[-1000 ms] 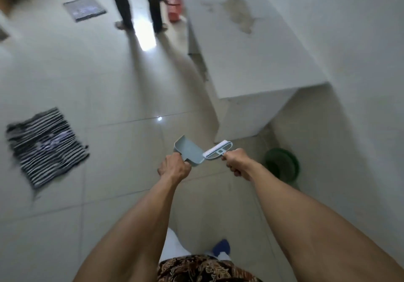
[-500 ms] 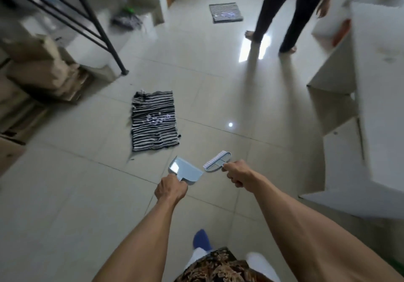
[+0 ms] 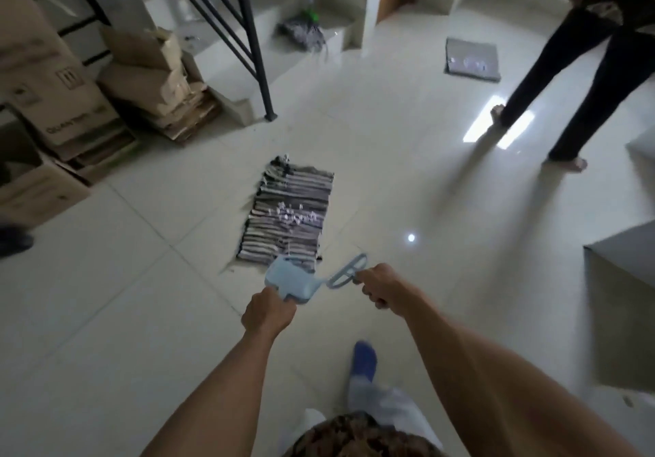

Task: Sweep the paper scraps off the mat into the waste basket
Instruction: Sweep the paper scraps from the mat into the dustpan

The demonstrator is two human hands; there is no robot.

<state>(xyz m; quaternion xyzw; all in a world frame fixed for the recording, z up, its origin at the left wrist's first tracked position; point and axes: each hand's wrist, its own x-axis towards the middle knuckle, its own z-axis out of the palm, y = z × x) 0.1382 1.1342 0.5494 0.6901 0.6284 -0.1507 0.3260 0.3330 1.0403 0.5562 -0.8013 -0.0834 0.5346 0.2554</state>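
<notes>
A striped black-and-white mat (image 3: 289, 194) lies on the tiled floor straight ahead. Several small white paper scraps (image 3: 293, 216) are scattered across its middle. My left hand (image 3: 268, 313) grips the handle of a light blue dustpan (image 3: 291, 281), held in the air over the mat's near edge. My right hand (image 3: 381, 284) grips a small blue hand brush (image 3: 345, 275), whose head points left toward the dustpan. No waste basket is in view.
Cardboard boxes (image 3: 67, 102) are stacked at the left beside a black metal stair railing (image 3: 248, 42). A person's legs (image 3: 574, 81) stand at the right rear. A second grey mat (image 3: 473, 60) lies far back. A white ledge (image 3: 620, 297) juts in at the right.
My view has turned left and moved forward, so the striped mat now lies centred just ahead. Both hands still hold the dustpan and brush, now over the mat's near edge.
</notes>
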